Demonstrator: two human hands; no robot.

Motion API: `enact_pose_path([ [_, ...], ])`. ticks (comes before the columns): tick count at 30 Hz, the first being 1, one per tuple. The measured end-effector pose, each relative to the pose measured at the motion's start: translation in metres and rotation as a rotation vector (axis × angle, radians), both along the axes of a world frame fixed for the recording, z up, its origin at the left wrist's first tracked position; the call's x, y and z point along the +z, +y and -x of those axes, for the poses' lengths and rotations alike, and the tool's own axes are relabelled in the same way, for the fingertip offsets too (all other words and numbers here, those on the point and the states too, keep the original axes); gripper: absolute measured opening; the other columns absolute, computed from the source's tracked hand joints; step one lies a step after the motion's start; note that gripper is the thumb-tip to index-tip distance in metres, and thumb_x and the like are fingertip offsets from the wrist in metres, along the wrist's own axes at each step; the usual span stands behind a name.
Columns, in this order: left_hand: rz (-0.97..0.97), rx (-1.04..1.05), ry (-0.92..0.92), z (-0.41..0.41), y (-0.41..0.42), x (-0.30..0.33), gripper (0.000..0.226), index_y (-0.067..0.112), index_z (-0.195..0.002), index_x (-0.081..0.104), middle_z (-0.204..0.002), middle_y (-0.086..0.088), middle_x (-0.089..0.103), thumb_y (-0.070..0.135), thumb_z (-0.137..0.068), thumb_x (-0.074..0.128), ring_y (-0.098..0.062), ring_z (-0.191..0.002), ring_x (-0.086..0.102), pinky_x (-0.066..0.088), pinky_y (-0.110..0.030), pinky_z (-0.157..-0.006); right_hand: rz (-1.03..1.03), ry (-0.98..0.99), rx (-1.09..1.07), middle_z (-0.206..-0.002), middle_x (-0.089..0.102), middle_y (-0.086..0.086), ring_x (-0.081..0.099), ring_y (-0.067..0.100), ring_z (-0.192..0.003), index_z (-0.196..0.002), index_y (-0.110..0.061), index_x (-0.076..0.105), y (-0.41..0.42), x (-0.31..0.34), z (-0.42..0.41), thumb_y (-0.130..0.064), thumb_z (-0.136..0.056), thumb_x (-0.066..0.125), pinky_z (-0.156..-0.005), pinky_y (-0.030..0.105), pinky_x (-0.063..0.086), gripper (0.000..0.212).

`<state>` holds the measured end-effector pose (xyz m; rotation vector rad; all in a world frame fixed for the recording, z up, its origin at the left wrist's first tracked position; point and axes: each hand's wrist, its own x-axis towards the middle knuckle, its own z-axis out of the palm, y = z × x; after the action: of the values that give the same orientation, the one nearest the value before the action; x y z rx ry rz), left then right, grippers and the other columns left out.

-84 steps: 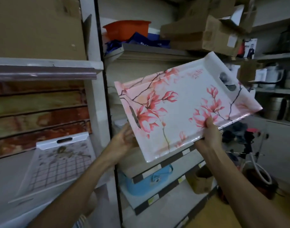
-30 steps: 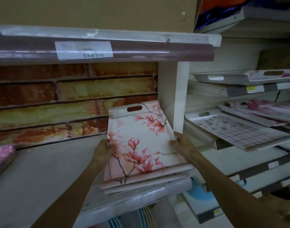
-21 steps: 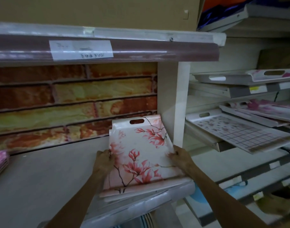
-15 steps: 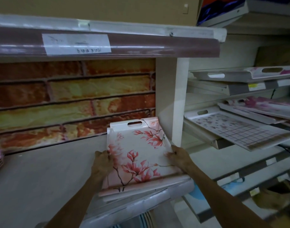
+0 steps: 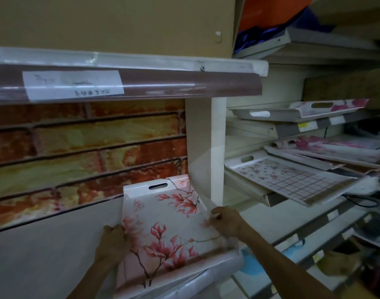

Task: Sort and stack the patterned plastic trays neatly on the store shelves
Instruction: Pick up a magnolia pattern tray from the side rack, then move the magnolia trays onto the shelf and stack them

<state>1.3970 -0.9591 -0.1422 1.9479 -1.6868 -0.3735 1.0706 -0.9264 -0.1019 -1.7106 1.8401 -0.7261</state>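
Note:
A white tray with pink magnolia flowers lies flat on the grey shelf, tucked against the white upright post. Its far handle slot points at the brick-pattern back wall. My left hand grips the tray's left rim. My right hand holds the right rim. More trays lie underneath it; their edges show at the front. On the right shelves lie a checked floral tray, pink-flowered trays and another flowered tray higher up.
The shelf above overhangs closely, with a paper label on its front strip. A cardboard box sits on it. Orange and blue items are at the top right. A blue tub shows under the lower right shelf.
The flowered tray has slid further back on the shelf toward the brick wall and settled flat on the stack. Both hands stay on its side rims.

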Motion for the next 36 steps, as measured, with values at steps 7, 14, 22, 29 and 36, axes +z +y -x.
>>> enact_pose_path([
  [7,0.268,-0.087,-0.023,0.009,-0.005,0.032,0.029,0.002,-0.113,0.068,-0.116,-0.027,0.061,0.004,-0.084,0.069,-0.040,-0.104,0.059,0.045,-0.043,-0.096,0.287,-0.056,-0.047,-0.084,0.069,0.009,0.065,0.017,-0.075,-0.082,-0.004,0.068,0.033,0.057,0.056,-0.019,-0.095,0.055,-0.072,0.027,0.052,0.023],
  [14,0.539,-0.396,0.178,0.103,0.020,0.103,0.029,0.039,-0.089,0.065,-0.097,0.004,0.064,0.010,-0.093,0.061,-0.009,-0.077,0.065,0.046,-0.012,-0.067,0.395,-0.287,-0.187,-0.082,0.074,-0.004,0.070,0.007,-0.071,-0.089,-0.020,0.071,0.050,0.087,0.125,-0.017,-0.093,0.061,-0.056,0.015,0.051,0.011],
  [22,0.673,-0.800,0.226,0.275,0.026,0.213,0.018,0.028,-0.109,0.067,-0.105,0.012,0.061,0.026,-0.097,0.053,-0.003,-0.094,0.059,0.044,-0.008,-0.076,0.425,-0.401,-0.176,-0.084,0.074,0.000,0.067,0.000,-0.064,-0.095,-0.010,0.070,0.050,0.105,0.194,-0.011,-0.094,0.059,-0.055,0.013,0.049,0.011],
  [29,0.773,-0.924,0.002,0.382,-0.002,0.266,0.033,0.012,-0.131,0.054,-0.128,-0.003,0.056,0.011,-0.098,0.050,-0.012,-0.117,0.054,0.036,-0.005,-0.093,0.404,-0.490,-0.214,-0.090,0.073,0.009,0.066,0.008,-0.068,-0.100,-0.004,0.068,0.054,0.112,0.245,-0.011,-0.095,0.058,-0.054,0.010,0.048,0.014],
  [36,0.775,-0.919,-0.228,0.416,-0.022,0.275,0.025,0.008,-0.112,0.065,-0.115,-0.010,0.068,-0.003,-0.094,0.051,-0.027,-0.107,0.063,0.045,-0.028,-0.090,0.383,-0.578,-0.213,-0.091,0.073,0.011,0.067,0.015,-0.076,-0.100,-0.002,0.068,0.061,0.121,0.290,-0.014,-0.096,0.057,-0.069,0.028,0.054,0.016],
])
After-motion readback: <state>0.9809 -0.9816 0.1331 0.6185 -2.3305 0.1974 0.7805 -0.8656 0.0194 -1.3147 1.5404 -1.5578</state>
